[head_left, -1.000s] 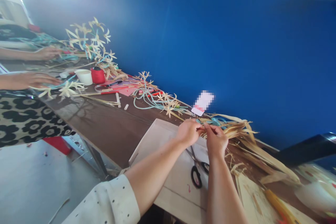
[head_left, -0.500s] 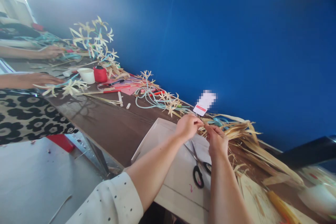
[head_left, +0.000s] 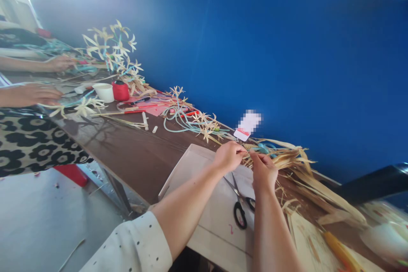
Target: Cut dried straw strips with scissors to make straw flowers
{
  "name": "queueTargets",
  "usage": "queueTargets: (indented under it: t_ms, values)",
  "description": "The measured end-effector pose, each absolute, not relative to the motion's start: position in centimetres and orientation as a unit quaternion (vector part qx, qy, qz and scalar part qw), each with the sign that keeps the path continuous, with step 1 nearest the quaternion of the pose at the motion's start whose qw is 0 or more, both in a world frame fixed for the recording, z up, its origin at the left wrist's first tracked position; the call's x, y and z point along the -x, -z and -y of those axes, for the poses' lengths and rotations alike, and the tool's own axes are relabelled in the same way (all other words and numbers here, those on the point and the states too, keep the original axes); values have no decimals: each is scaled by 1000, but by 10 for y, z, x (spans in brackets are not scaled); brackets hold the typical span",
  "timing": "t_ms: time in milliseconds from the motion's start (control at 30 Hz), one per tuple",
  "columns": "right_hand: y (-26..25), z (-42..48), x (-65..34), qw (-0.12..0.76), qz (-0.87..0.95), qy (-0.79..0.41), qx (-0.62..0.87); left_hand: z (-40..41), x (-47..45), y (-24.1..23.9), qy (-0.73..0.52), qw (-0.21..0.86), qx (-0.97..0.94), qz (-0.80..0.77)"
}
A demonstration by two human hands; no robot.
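My left hand (head_left: 228, 157) and my right hand (head_left: 264, 171) meet above a white board (head_left: 197, 178) on a brown table (head_left: 127, 148). Both pinch a thin dried straw strip (head_left: 247, 154) that runs between them. The strip belongs to a heap of dried husk leaves (head_left: 296, 165) spreading to the right, with a blue ribbon (head_left: 264, 148) among them. Black-handled scissors (head_left: 239, 208) lie on the board just under my wrists.
Straw flowers (head_left: 111, 51), a red spool (head_left: 120, 91), a white cup (head_left: 103, 92), pale blue cord (head_left: 181, 123), red pens and a white tag (head_left: 247, 125) lie along the table before a blue wall. Another person's hands (head_left: 35, 93) work at far left.
My hands stay together at the straw heap, shifting only slightly. The other person's hand at the left has drawn back a little.
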State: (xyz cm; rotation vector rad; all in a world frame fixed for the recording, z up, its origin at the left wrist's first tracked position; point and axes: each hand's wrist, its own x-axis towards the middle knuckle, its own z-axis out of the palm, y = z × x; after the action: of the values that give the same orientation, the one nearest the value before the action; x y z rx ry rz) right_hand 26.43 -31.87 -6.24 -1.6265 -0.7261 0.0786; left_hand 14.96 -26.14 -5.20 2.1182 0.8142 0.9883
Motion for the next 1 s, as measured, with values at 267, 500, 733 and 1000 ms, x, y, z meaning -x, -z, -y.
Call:
queueTargets:
  t_ms: [267,500,733,1000]
  values:
    - [63,319,-266,611,329,17,720,261,-152,58,-359,349,-791,-350]
    - [62,319,-266,602,330,22,727,259,-154,61,-325,377,-792,-354]
    - [60,320,-263,611,338,16,715,259,-153,58,-326,401,-778,-356]
    - [58,320,-257,613,333,-3,717,261,-151,53,-312,401,-785,-354]
